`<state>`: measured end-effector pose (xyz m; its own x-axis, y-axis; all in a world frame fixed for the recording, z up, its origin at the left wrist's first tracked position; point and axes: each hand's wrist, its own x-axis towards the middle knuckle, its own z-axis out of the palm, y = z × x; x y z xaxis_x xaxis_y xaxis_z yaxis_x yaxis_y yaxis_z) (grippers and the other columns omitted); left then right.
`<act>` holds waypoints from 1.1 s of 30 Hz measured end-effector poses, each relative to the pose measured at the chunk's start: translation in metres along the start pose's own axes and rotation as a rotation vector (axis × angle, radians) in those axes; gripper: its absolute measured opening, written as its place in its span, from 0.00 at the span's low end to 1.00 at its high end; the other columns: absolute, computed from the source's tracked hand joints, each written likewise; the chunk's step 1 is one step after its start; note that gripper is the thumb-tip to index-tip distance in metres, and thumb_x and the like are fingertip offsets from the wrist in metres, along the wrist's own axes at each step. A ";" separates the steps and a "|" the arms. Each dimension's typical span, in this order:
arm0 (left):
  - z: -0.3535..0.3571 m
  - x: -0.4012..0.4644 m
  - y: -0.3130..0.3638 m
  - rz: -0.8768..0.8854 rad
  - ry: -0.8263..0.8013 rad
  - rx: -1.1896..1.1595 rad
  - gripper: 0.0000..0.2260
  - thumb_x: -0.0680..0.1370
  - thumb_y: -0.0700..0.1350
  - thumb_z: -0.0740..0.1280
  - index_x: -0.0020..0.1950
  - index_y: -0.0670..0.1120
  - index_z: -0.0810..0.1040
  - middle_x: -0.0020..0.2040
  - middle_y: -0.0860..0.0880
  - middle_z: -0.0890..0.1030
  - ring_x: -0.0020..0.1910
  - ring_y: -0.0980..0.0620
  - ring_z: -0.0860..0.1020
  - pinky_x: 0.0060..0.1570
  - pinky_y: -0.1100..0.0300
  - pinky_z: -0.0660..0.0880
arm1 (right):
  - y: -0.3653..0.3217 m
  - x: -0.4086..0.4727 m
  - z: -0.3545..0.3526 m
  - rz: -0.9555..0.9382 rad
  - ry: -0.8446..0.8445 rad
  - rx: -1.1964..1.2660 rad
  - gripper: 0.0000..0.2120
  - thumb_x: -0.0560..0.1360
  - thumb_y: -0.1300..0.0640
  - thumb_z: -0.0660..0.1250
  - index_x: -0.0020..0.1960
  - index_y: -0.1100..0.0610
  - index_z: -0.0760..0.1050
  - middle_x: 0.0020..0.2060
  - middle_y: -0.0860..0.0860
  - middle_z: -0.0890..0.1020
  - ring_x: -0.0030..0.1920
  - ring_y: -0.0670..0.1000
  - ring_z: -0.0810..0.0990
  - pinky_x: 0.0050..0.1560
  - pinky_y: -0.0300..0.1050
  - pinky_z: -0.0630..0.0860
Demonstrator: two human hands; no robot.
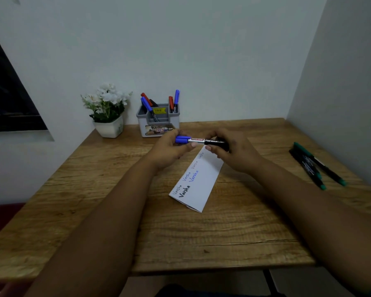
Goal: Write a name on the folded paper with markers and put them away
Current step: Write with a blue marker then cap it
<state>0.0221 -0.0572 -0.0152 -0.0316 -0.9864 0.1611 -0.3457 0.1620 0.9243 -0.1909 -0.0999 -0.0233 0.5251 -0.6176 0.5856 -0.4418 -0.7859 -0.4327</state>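
Note:
A blue-capped marker (201,141) is held level above the table between both hands. My left hand (169,150) grips its blue cap end, and my right hand (231,151) grips its black barrel. The cap sits on the marker. Below the hands lies the folded white paper (204,183), a long strip slanting from near centre toward the back, with a name written several times in thin pen, once in thick black and once in blue. A grey pen holder (159,120) at the back holds several red, blue and black markers.
Three green-tipped markers (315,166) lie on the wooden table (201,236) at the right, close to the side wall. A white pot of white flowers (108,112) stands left of the holder. Walls close the back and right sides.

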 end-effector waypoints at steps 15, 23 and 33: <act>0.001 -0.002 0.004 0.164 0.028 -0.033 0.10 0.75 0.44 0.71 0.48 0.43 0.72 0.38 0.48 0.76 0.31 0.57 0.75 0.33 0.64 0.75 | -0.007 -0.001 0.007 -0.078 0.041 -0.081 0.12 0.78 0.55 0.67 0.59 0.57 0.71 0.34 0.44 0.72 0.31 0.44 0.71 0.31 0.36 0.66; -0.001 -0.002 0.004 0.176 0.005 -0.036 0.09 0.75 0.44 0.71 0.48 0.46 0.72 0.39 0.48 0.75 0.33 0.55 0.73 0.34 0.62 0.74 | -0.009 -0.004 0.009 -0.046 0.024 -0.070 0.09 0.79 0.54 0.66 0.57 0.54 0.71 0.32 0.41 0.71 0.31 0.44 0.70 0.31 0.31 0.61; -0.005 -0.002 0.007 0.196 -0.002 0.097 0.11 0.74 0.51 0.72 0.47 0.49 0.73 0.40 0.52 0.75 0.37 0.57 0.73 0.37 0.68 0.71 | -0.023 -0.008 0.008 0.445 -0.135 0.616 0.07 0.80 0.54 0.64 0.45 0.54 0.74 0.28 0.49 0.69 0.28 0.46 0.65 0.29 0.41 0.63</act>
<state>0.0245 -0.0541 -0.0073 -0.1094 -0.9364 0.3335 -0.4217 0.3476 0.8375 -0.1788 -0.0773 -0.0234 0.4947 -0.8467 0.1957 -0.1685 -0.3144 -0.9342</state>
